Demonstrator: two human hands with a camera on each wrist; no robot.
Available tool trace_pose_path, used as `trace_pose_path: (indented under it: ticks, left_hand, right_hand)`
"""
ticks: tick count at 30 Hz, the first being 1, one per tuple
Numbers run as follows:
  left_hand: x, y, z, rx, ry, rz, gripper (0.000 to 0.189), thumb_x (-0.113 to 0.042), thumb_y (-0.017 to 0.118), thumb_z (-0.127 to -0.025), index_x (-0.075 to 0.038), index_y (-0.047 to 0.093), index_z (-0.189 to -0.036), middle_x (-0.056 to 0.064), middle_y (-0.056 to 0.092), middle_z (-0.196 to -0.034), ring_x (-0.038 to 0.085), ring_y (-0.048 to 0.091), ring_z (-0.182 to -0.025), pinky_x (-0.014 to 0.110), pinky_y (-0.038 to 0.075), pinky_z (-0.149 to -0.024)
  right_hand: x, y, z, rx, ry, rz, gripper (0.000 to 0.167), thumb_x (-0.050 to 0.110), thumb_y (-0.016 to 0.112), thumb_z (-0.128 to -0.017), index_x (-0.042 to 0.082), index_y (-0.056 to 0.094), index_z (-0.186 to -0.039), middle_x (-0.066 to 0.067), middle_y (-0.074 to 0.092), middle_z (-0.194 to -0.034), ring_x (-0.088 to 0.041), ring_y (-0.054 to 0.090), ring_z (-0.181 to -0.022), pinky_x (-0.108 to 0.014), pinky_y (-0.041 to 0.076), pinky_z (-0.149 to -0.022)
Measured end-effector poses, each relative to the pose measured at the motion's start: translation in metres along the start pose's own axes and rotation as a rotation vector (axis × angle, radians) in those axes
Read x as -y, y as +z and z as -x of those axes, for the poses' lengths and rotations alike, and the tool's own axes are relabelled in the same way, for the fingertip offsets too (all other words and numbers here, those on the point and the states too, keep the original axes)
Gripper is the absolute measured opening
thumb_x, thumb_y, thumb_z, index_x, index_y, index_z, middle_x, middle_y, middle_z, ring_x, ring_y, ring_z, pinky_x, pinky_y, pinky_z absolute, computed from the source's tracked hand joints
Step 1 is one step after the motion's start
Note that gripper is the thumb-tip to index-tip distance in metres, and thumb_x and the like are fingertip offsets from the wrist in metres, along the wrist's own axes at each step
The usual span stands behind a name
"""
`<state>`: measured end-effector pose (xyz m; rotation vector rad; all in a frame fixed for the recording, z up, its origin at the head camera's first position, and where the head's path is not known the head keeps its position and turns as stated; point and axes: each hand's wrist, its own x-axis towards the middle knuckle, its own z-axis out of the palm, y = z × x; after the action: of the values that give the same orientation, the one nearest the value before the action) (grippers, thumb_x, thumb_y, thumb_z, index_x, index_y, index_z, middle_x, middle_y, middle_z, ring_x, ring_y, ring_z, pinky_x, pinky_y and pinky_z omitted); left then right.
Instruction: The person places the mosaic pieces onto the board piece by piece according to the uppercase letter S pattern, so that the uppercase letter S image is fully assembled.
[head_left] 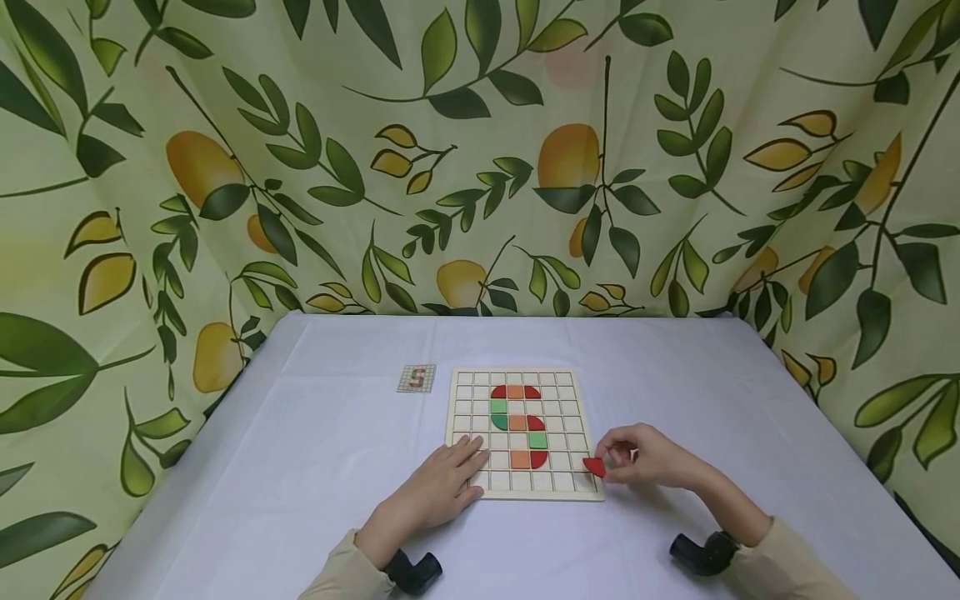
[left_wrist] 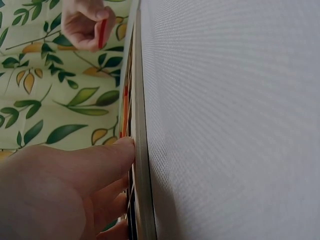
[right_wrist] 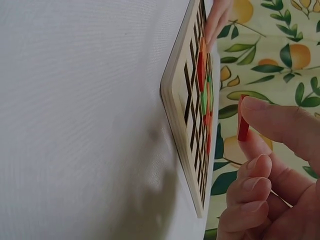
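Observation:
A wooden grid board (head_left: 562, 483) lies flat on the table, with red, orange and green tiles forming an S-like shape on its squares. My left hand (head_left: 438, 483) rests on the board's left side with its fingers spread; in the left wrist view its thumb (left_wrist: 117, 155) touches the board's near edge. Just over the right edge of the board, my right hand (head_left: 648, 457) pinches a red quarter-round tile (head_left: 594, 467) between thumb and finger. In the right wrist view this red tile (right_wrist: 243, 119) is held above the board, seen edge-on.
A small pattern card (head_left: 416, 378) with an S-shaped design lies left of the board's far corner. White cloth (head_left: 300, 433) covers the table. A curtain (head_left: 480, 183) printed with leaves and fruit hangs behind. Black wrist mounts (head_left: 705, 554) sit at both wrists.

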<state>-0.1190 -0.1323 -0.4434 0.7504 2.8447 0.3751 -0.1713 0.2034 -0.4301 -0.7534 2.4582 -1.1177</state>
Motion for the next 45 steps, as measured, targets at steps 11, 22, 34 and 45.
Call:
trace_pose_path:
  ticks: [11,22,34,45]
  left_hand:
    - [0.000,0.000,0.001,-0.001,-0.007,0.000,0.053,-0.032,0.052,-0.098,-0.014,0.042,-0.147,0.005,0.035,-0.158,0.027,0.031,-0.148,0.050,0.031,-0.119]
    - [0.000,0.000,0.001,-0.005,-0.007,-0.007,0.053,-0.032,0.052,-0.098,-0.014,0.042,-0.147,0.005,0.036,-0.158,0.027,0.031,-0.148,0.049,0.031,-0.119]
    - [0.000,0.001,0.000,-0.006,-0.010,-0.002,0.054,-0.033,0.052,-0.098,-0.014,0.042,-0.147,0.005,0.035,-0.158,0.027,0.031,-0.148,0.049,0.031,-0.119]
    - [0.000,0.001,-0.001,-0.010,-0.016,-0.013,0.054,-0.036,0.051,-0.098,-0.015,0.041,-0.147,0.004,0.035,-0.158,0.026,0.031,-0.148,0.049,0.031,-0.119]
  right_hand:
    - [0.004,0.005,-0.007,-0.008,-0.023,-0.016,0.022,0.009,0.077,-0.076,0.001,0.067,-0.094,0.005,0.048,-0.070,0.002,0.043,-0.065,-0.017,0.038,-0.054]
    - [0.014,0.014,-0.016,-0.006,-0.045,-0.030,0.023,0.011,0.078,-0.075,0.001,0.067,-0.092,0.006,0.048,-0.067,0.002,0.042,-0.063,-0.016,0.037,-0.054]
    - [0.015,0.024,-0.026,-0.012,-0.125,-0.034,0.021,0.009,0.079,-0.075,0.001,0.066,-0.089,0.000,0.048,-0.064,0.004,0.041,-0.062,-0.015,0.037,-0.055]
    - [0.021,0.032,-0.034,0.018,-0.096,-0.055,0.020,0.009,0.077,-0.077,-0.001,0.066,-0.091,0.005,0.048,-0.065,0.003,0.042,-0.060,-0.015,0.038,-0.054]
